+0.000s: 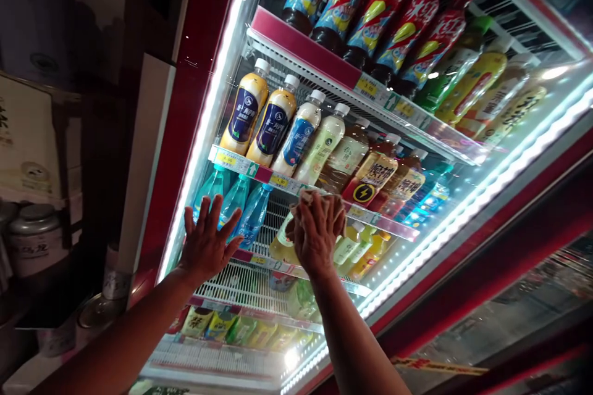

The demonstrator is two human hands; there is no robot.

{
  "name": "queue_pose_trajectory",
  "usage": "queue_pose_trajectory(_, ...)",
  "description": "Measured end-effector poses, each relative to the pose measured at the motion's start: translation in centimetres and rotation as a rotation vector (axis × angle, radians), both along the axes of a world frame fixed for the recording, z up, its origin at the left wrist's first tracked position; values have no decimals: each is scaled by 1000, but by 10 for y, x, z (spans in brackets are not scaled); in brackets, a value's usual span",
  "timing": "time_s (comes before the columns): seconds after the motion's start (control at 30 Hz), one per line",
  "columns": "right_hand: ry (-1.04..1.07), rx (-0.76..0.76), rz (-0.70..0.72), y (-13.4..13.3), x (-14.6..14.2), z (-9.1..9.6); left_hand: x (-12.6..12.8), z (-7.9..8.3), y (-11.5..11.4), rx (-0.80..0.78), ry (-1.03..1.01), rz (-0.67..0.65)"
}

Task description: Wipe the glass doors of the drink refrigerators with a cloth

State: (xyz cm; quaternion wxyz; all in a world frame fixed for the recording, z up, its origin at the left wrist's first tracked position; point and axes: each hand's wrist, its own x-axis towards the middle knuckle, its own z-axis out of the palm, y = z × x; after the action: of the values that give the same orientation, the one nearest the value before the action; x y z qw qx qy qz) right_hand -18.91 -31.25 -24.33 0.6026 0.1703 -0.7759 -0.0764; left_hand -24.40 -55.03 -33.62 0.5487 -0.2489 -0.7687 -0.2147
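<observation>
A lit drinks fridge with a red frame (pixel 199 74) fills the view, its shelves full of bottles behind a glass door. My left hand (pixel 206 241) lies flat on the glass with fingers spread, over the blue water bottles (pixel 234 200). My right hand (pixel 317 228) is closed on a crumpled cloth (pixel 319 200) and presses it against the glass, in front of the shelf edge with price tags (pixel 278 180). Orange and white bottles (pixel 278 120) stand on the shelf above both hands.
Red-labelled bottles (pixel 384 6) line the top shelf, green and yellow ones (pixel 467 80) to their right. Lower shelves hold green and yellow packs (pixel 241 327). Left of the fridge stand metal tins (pixel 34 237) and cartons (pixel 28 136) in the dark.
</observation>
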Motion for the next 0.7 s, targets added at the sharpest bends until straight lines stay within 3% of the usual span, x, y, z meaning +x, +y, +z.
queue_pose_trajectory(0.1, 85, -122, -32, -3, -9, 18, 1, 1, 0, -4, -3, 9)
queue_pose_trajectory(0.17, 110, -175, -48, -14, -14, 19, 1, 1, -1, -13, -8, 6)
queue_pose_trajectory(0.33, -16, -14, -37, -44, -15, -2, 6, 3, -7, -46, -46, -12)
queue_pose_trajectory(0.43, -35, 12, -61, -51, -16, 5, 11, 6, -15, -86, -69, -14)
queue_pose_trajectory(0.57, 44, -89, -97, -60, -25, 22, 17, 14, -29, -112, -68, -6)
queue_pose_trajectory(0.7, 30, -44, -102, -76, -27, 7, 18, 25, -44, -119, -27, -56)
